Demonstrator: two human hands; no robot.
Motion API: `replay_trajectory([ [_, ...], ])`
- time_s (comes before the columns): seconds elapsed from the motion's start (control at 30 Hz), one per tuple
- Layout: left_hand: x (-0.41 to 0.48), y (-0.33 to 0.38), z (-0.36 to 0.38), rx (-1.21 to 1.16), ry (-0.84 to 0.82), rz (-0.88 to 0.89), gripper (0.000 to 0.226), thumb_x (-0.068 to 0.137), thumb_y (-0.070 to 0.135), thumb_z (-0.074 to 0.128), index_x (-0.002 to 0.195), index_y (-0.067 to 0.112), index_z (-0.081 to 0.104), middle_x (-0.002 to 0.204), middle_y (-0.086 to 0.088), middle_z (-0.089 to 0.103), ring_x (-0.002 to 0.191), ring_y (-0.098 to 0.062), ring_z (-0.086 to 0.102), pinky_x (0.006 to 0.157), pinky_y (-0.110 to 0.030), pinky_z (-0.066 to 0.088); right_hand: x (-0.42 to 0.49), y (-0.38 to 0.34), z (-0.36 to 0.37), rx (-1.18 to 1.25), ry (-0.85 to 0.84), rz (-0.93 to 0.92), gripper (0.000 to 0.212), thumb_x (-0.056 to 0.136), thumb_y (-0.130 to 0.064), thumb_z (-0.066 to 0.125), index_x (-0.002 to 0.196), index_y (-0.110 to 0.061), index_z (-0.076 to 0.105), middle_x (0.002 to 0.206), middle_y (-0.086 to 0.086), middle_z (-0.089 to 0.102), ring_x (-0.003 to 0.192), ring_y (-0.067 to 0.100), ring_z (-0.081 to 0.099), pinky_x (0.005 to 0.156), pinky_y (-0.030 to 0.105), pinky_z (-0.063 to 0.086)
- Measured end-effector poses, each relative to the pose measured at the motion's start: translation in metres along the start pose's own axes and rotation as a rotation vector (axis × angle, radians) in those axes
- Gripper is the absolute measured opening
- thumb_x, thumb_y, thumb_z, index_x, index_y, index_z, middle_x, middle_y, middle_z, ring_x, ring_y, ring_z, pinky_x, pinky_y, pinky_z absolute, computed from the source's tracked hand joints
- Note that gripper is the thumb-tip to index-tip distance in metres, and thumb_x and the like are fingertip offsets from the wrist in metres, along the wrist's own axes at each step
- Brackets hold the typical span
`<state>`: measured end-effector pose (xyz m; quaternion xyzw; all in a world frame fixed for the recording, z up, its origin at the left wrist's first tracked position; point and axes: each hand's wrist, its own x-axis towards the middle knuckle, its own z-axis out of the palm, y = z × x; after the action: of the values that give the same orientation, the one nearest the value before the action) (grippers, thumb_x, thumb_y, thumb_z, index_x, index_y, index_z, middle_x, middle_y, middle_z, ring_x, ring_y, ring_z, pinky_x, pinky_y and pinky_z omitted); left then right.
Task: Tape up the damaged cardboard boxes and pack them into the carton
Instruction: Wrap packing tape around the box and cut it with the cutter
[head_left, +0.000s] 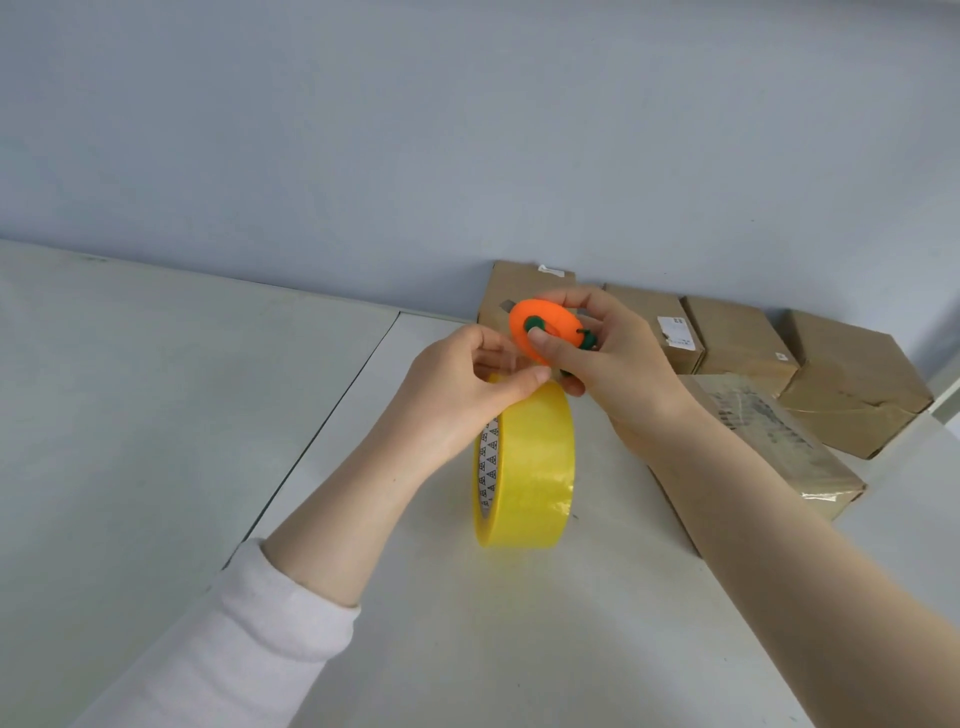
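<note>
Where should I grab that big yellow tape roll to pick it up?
Probably by its top rim, coming from above. The yellow tape roll stands on edge on the table, so thumb and fingers can squeeze its two flat sides. Its hollow core faces left, so fingers could hook in there too. The left hand pinches it at the top.

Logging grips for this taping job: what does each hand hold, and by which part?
The right hand grips the orange cutter by its disc, thumb on its face. The left hand pinches the yellow tape roll at its top.
</note>
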<state>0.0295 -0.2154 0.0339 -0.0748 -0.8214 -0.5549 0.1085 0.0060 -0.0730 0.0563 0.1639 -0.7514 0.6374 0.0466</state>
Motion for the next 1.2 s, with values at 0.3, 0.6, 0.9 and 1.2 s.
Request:
replay_trajectory([
  [0.3, 0.009, -0.007, 0.001, -0.194, 0.020, -0.050, 0.061, 0.072, 0.023, 0.078, 0.118, 0.028, 0.038, 0.104, 0.013, 0.064, 0.091, 0.002, 0.064, 0.069, -0.007, 0.047, 0.010, 0.004, -0.004, -0.154, -0.031, 0.116, 0.024, 0.090, -0.020, 0.061, 0.113, -0.011, 0.063, 0.080, -0.003, 0.064, 0.061, -0.002, 0.057, 0.056, 0.012, 0.043],
  [0.6, 0.028, 0.014, 0.003, 0.481, -0.067, 0.172, 0.010, 0.089, 0.024, 0.061, 0.090, 0.025, 0.070, 0.108, -0.006, 0.063, 0.115, -0.019, 0.049, 0.087, -0.024, 0.032, -0.012, 0.025, -0.147, -0.847, 0.057, 0.109, 0.031, 0.096, -0.033, 0.047, 0.126, -0.035, 0.055, 0.136, -0.007, 0.050, 0.126, 0.012, 0.044, 0.101, 0.018, 0.030],
  [0.9, -0.025, 0.056, 0.138, 0.616, -0.340, 0.372, 0.049, 0.091, 0.055, 0.037, 0.135, 0.036, 0.045, 0.153, 0.016, 0.025, 0.140, 0.000, 0.018, 0.108, -0.020, 0.015, -0.064, 0.041, -0.181, -1.030, -0.110, 0.283, 0.033, 0.094, -0.052, 0.035, 0.089, -0.031, 0.059, 0.088, -0.004, 0.064, 0.092, 0.020, 0.060, 0.080, 0.033, 0.045],
  [1.2, -0.012, 0.053, 0.118, 0.472, -0.269, 0.187, 0.052, 0.094, 0.050, 0.027, 0.144, 0.035, 0.031, 0.152, 0.019, 0.024, 0.135, 0.010, 0.015, 0.111, -0.020, 0.014, -0.104, 0.036, -0.178, -0.855, -0.064, -0.225, 0.049, 0.095, -0.040, 0.039, 0.137, -0.017, 0.045, 0.138, -0.002, 0.048, 0.132, 0.014, 0.036, 0.098, 0.015, 0.024],
])
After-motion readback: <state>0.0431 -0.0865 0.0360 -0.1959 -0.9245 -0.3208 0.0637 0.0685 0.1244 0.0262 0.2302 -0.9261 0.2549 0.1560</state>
